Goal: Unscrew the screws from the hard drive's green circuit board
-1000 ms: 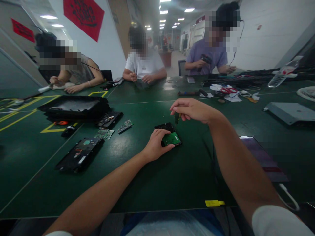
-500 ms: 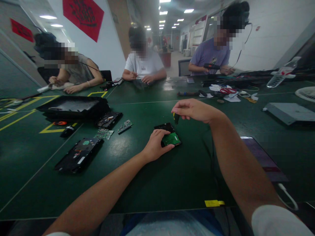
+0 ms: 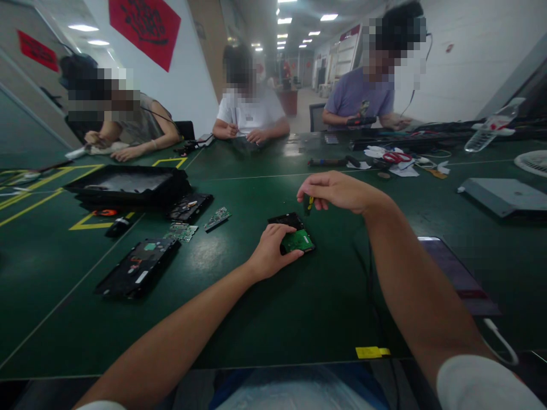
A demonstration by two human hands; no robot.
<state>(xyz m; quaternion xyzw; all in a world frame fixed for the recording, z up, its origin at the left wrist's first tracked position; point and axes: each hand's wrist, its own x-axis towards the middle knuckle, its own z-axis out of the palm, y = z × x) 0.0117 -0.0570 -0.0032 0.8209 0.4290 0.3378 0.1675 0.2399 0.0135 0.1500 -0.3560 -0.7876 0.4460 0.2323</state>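
Observation:
A hard drive (image 3: 285, 221) with a green circuit board (image 3: 301, 241) facing up lies on the table before me. My left hand (image 3: 273, 250) wraps round its near left side, thumb at the near edge and fingers over the top, holding it down. Above the far right corner of the drive, my right hand (image 3: 331, 191) pinches the black and yellow handle of a screwdriver (image 3: 307, 205), which points down. The screwdriver's tip is too thin and dark to make out, so I cannot tell whether it touches the drive.
Left of the drive lie loose circuit boards (image 3: 217, 218), a black opened device (image 3: 139, 267) and a black tray (image 3: 123, 185). A tablet (image 3: 457, 279) and a grey metal box (image 3: 506, 196) are on the right. Red scissors (image 3: 396, 158) lie farther back. Three people sit across the table.
The screwdriver handle has turned in my right hand's fingers, its yellow stripe now facing right. My left hand and the hard drive stay in place.

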